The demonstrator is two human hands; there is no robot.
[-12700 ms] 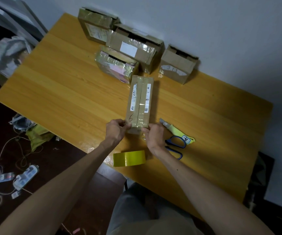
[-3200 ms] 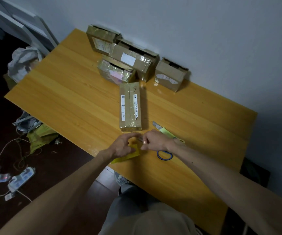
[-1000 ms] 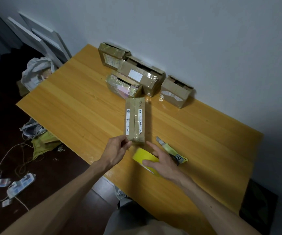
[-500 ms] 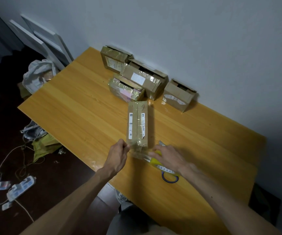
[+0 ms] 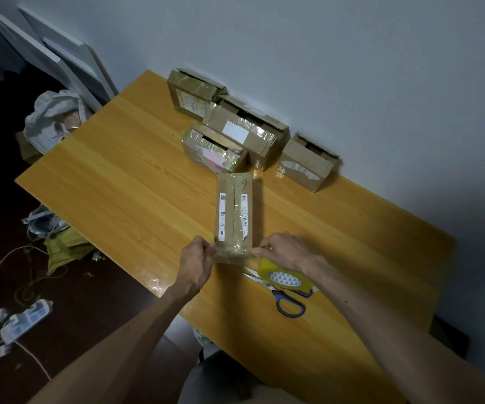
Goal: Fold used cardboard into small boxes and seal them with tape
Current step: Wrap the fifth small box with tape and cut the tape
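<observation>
A long narrow cardboard box [image 5: 234, 211] with white labels lies lengthwise on the wooden table [image 5: 124, 196]. A strip of clear tape [image 5: 232, 253] is stretched across its near end. My left hand [image 5: 196, 265] pinches the strip's left end at the box's near-left corner. My right hand [image 5: 286, 252] holds the yellow tape roll [image 5: 283, 277], which hangs under my palm, and pinches the tape at the near-right corner.
Blue-handled scissors [image 5: 286, 301] lie under the roll by my right forearm. Several taped boxes [image 5: 244, 131] stand against the back wall. The table's front edge runs just below my left wrist. Cables and power strips [image 5: 25, 319] litter the floor at left.
My right hand picked up the tape roll and pulled a strip rightward across the box's near end. My left hand kept pinning the tape's free end at the near-left corner.
</observation>
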